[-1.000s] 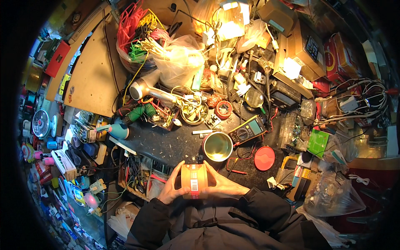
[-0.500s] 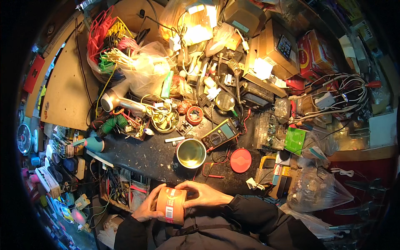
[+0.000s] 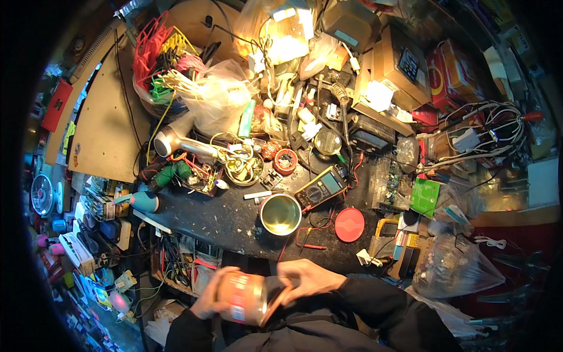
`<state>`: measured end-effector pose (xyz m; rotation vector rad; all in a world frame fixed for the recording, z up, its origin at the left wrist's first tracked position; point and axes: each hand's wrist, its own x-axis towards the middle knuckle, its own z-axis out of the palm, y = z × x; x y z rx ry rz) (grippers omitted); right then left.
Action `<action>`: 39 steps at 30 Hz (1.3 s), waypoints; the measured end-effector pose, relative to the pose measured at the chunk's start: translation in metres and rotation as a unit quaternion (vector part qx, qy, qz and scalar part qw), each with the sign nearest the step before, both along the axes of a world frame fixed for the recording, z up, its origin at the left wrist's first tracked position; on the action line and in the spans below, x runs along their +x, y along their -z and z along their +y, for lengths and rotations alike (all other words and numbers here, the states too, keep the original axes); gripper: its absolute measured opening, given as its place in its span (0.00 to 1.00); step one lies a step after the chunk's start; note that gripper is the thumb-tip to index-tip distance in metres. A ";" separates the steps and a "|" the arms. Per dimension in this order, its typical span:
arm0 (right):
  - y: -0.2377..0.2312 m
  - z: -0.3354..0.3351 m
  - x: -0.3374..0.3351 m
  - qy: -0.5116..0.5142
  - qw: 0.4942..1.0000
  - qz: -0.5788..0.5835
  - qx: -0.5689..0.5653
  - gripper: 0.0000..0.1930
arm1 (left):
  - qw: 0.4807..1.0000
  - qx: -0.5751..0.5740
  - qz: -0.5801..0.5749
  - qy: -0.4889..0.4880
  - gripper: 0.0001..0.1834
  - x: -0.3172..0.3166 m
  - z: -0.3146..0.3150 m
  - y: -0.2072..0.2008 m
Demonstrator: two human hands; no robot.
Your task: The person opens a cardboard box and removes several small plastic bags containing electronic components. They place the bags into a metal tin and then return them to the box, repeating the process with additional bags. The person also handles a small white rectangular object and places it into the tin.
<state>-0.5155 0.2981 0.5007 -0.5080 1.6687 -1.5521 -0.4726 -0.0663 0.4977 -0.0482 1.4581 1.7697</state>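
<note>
- Fingers of the left hand (image 3: 209,295) bend partway open around the left side of the orange cylinder (image 3: 241,298), gripping it
- Fingers and thumb of the right hand (image 3: 306,279) draw close together at its right end; blur hides what they pinch, so I cannot tell
- Dark worktop (image 3: 231,226) spreads beyond both hands
- Held sideways, the orange cylinder is off the worktop's near edge, before the person's torso
- Open tin (image 3: 281,212) stands on the worktop
- Multimeter (image 3: 321,188) lies just beside it
- Red lid (image 3: 349,224) lies flat, farther right
- Red probe (image 3: 315,247) lies nearer the right hand
</note>
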 end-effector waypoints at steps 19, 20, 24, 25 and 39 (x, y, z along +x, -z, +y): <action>-0.003 -0.031 0.034 0.155 0.966 0.173 0.117 0.10 | 0.872 0.287 -0.275 -0.286 0.41 0.019 0.030 0.067; -0.007 -0.031 0.034 0.144 0.960 0.192 0.147 0.11 | 0.902 0.247 -0.201 -0.292 0.42 0.020 0.031 0.065; -0.014 -0.034 0.035 0.110 0.953 0.245 0.140 0.11 | 0.943 0.159 -0.179 -0.229 0.48 0.018 0.020 0.050; -0.013 -0.037 0.035 0.111 0.950 0.269 0.117 0.14 | 0.944 0.160 -0.179 -0.224 0.49 0.016 0.018 0.048; -0.012 -0.065 0.026 0.012 0.864 0.458 0.208 0.13 | 0.856 0.335 -0.192 -0.345 0.40 0.033 -0.062 0.102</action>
